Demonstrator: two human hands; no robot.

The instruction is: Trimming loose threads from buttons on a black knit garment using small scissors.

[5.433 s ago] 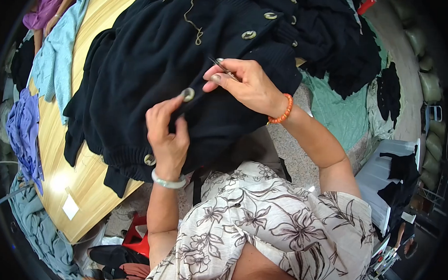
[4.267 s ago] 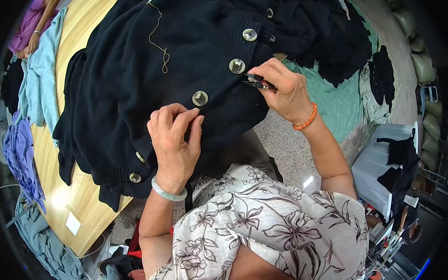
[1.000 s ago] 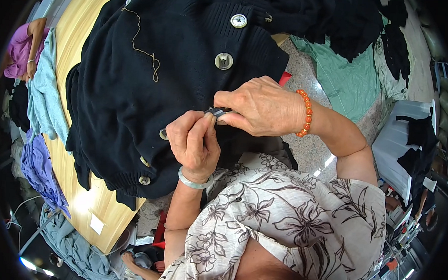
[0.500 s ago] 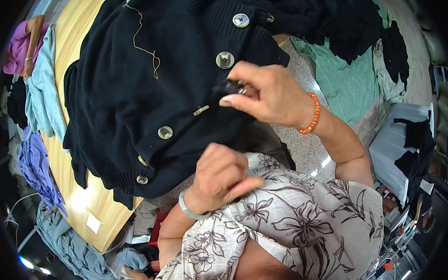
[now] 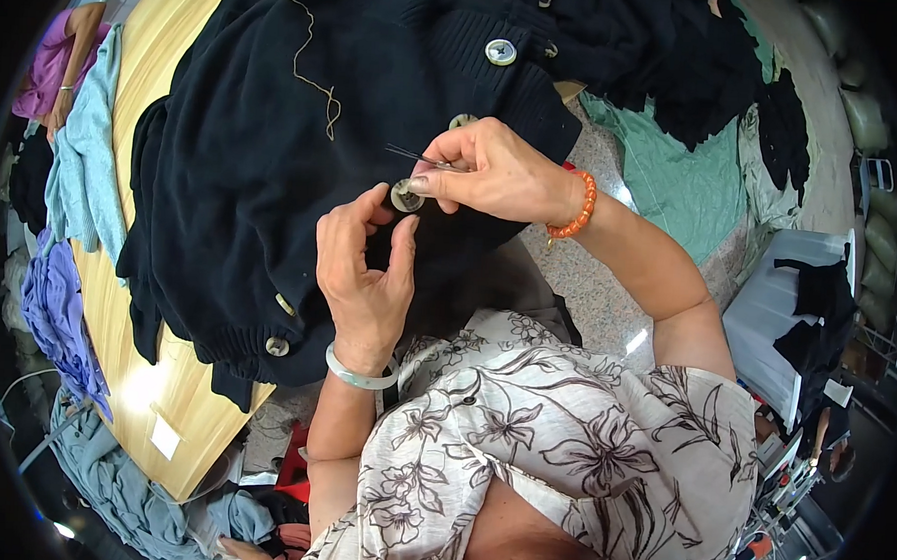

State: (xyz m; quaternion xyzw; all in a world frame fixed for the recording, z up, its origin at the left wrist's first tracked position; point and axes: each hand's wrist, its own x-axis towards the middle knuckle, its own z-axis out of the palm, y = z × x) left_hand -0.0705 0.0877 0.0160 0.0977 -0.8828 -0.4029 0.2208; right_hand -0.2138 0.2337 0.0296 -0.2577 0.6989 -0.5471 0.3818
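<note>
A black knitted cardigan with large round buttons is spread over the table and my lap. My left hand has its thumb and forefinger at the edges of a grey-brown button, pinching it from the near side. Over that button, my right hand touches its upper right edge with the thumb. Between the right fingers is a slim dark tool with two thin points, aimed left; its handle is mostly hidden. Another button is partly covered by the right hand; a pale one shows farther off.
A loose tan string lies on the cardigan. The wooden table runs along the left, with light blue knitwear and purple knitwear. Another person's arm is at far left. Green cloth and a pale bin stand right.
My left hand has moved up and left from near my chest to the button. The right hand has come down-left to the same button, the tool's points now showing. The cardigan has shifted slightly.
</note>
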